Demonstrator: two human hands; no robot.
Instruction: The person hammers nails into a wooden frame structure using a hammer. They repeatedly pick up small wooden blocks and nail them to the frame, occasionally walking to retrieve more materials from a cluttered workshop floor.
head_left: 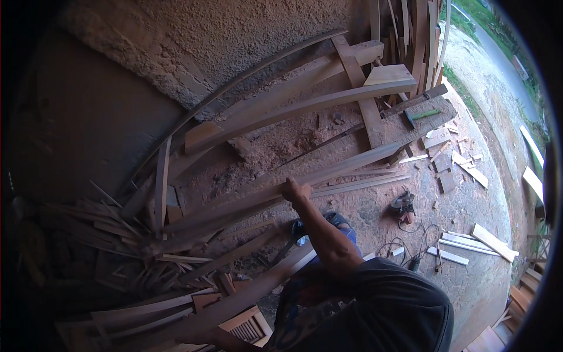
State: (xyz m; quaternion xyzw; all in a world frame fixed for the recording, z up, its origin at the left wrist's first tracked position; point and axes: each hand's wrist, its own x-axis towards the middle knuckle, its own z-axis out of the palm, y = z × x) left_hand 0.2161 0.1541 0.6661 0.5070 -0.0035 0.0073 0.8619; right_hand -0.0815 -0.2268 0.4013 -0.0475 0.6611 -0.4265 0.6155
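Observation:
My right hand (pixel 296 190) reaches forward, its fingers closed over the edge of a long wooden board (pixel 346 165) that lies along the near side of the low workbench. At the lower left, my left hand (pixel 192 338) is at the lower edge of a long, slightly curved plank (pixel 258 287). This plank slants across in front of my legs, its right end by my knee. The left fingers are dark and partly hidden behind the wood, but they appear to grip it. Farther back, a curved beam (pixel 293 110) rests across the bench.
A green-handled hammer (pixel 423 117) lies on the bench's right end (pixel 434 108). On the floor at right sit a corded power tool (pixel 403 205), its cable and several pale offcuts (pixel 469 169). Scrap wood (pixel 111 226) is heaped at left. A slatted wooden piece (pixel 249 328) stands below the plank.

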